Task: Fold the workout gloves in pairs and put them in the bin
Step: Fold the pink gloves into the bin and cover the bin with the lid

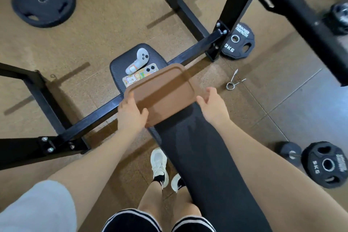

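Observation:
A shallow brown bin, shaped like a tray and holding nothing, lies across the black padded bench. My left hand grips its near left corner, thumb over the rim. My right hand hovers just off the bin's right edge with fingers spread and nothing in it. No workout gloves show anywhere in view.
A white controller and a phone lie on the bench's far end, partly under the bin. Black rack beams cross the floor. Weight plates and a spring collar lie around. My feet stand left of the bench.

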`<state>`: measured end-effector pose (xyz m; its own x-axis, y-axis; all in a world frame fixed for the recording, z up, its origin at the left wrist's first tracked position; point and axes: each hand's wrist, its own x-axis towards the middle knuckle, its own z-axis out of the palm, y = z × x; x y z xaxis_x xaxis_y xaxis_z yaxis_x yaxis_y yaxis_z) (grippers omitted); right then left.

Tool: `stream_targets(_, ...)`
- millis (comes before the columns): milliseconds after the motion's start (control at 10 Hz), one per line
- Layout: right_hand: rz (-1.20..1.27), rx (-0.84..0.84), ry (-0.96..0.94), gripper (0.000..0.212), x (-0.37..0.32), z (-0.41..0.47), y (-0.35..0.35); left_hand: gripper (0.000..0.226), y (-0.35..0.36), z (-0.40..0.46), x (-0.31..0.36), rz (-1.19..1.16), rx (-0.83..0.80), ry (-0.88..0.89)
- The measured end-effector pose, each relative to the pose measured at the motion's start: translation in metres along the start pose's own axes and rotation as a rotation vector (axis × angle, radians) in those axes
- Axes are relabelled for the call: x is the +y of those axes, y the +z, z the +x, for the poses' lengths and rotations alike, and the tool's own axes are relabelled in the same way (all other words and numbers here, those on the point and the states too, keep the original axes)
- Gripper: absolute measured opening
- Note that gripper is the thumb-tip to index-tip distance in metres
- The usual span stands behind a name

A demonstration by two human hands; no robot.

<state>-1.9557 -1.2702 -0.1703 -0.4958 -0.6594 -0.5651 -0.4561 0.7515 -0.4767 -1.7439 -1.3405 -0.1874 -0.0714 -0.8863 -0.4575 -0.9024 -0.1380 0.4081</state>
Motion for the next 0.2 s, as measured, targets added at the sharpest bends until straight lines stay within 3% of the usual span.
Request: stream_targets(200,-0.279,0.311,-0.343,0.052,-0.023,-0.079,-0.079,0.062,-0.060,-0.037,0.083,0.002,0.065,0.557)
